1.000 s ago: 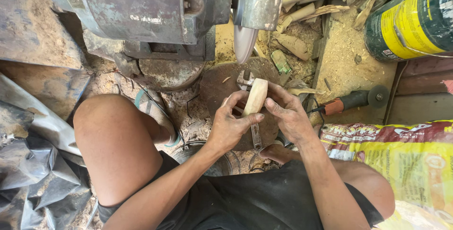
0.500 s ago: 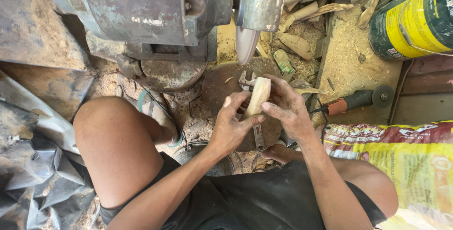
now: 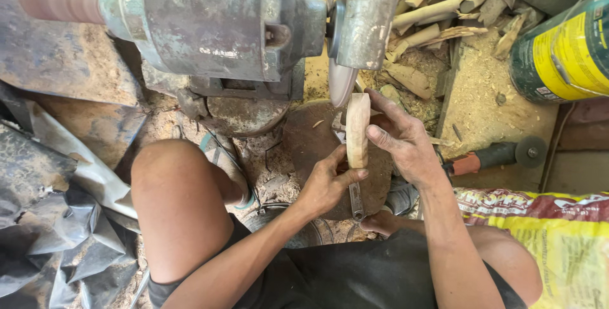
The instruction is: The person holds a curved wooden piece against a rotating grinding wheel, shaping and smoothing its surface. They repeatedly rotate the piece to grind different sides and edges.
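A pale wooden piece, long and rounded at the top, stands upright between both my hands. My left hand grips its lower end from the left. My right hand holds its upper part from the right, fingers spread along it. The top of the wood sits right beside the lower edge of a grinding disc, which is mounted on a grey-green bench motor. Whether wood and disc touch I cannot tell. My bare left knee is raised at the left.
Several wood offcuts and sawdust lie behind the disc. A green and yellow can stands at top right, an orange-handled tool below it, a printed sack at right. Black plastic sheet lies left. A metal tool rests under my hands.
Both hands have lifted the wooden piece up and forward, from a tilted hold low over the block to upright beside the disc's edge.
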